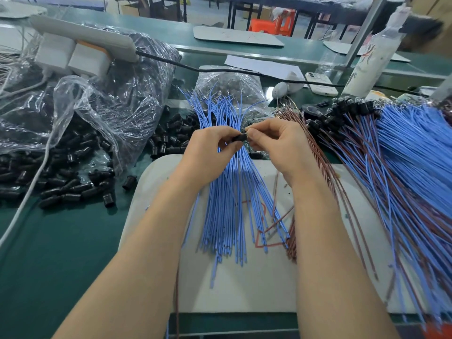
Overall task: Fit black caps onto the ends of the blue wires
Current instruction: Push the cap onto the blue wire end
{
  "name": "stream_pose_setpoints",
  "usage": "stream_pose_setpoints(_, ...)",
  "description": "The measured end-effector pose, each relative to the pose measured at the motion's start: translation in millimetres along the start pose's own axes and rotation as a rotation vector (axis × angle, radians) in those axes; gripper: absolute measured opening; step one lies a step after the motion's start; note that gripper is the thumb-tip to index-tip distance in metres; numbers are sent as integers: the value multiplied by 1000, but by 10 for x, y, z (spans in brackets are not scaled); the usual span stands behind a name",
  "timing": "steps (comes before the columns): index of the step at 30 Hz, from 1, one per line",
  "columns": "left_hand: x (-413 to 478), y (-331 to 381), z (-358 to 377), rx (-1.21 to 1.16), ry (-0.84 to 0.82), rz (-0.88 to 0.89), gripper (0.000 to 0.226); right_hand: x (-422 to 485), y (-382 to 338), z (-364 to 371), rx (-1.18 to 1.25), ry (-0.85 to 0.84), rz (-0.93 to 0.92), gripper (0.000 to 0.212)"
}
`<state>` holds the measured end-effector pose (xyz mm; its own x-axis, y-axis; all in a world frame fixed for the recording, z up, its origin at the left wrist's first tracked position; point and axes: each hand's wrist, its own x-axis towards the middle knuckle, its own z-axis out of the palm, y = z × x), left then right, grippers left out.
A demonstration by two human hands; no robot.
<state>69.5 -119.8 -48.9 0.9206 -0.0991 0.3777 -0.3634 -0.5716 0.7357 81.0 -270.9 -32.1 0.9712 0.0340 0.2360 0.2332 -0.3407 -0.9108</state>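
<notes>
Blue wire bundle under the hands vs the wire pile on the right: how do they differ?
The centre bundle is blue only, its far ends uncapped; the right pile mixes blue and brown wires, far ends carrying black caps. The centre bundle is smaller. Both hold blue wires.

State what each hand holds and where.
Left hand pinches a black cap by its left end; right hand pinches at its right end.

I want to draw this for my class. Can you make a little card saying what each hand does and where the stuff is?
left hand: pinches black cap
right hand: pinches the cap's other end
blue wires: fanned on white board, under both hands
spare caps: piled left, spilling from plastic bag
capped wires: heap on the right
</notes>
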Motion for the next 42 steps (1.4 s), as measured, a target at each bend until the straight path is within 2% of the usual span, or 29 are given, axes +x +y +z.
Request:
stream_pose_setpoints(10,3,13,-2,34,31,22,17,-2,54,85,132,-24,103,10)
stream_pose_setpoints(18,18,2,7,8,61,-12,16,28,82,193,437,41,219,13)
stream_pose_setpoints(25,25,8,13,-5,79,-16,13,13,70,251,366,41,202,14)
stream_pose_setpoints(27,26,68,-14,-33,121,-15,13,1,21,280,427,69,185,11)
stream_pose_setpoints(28,39,126,-43,-48,150,-8,13,-8,-22,289,507,51,184,8)
stream_pose_setpoints(29,71,207,-82,-65,182,6,14,-21,-71,298,588,-2,187,14)
stream_pose_setpoints(32,294,571,-267,-121,277,67,16,-95,-248,253,793,-271,209,34)
stream_pose_setpoints(35,604,1030,-429,-217,391,153,17,-256,-462,-35,848,-426,184,37)
stream_pose_setpoints(37,771,1311,-419,-374,482,215,16,-363,-553,-352,772,-370,125,33)
stream_pose_setpoints(38,846,1425,-363,-454,522,222,15,-419,-593,-544,690,-288,119,31)
stream_pose_setpoints(40,1003,1618,-140,-573,555,167,21,-526,-660,-916,344,-15,111,29)
stream_pose_setpoints(42,1107,1784,232,-721,449,47,30,-592,-620,-1245,-100,317,127,23)
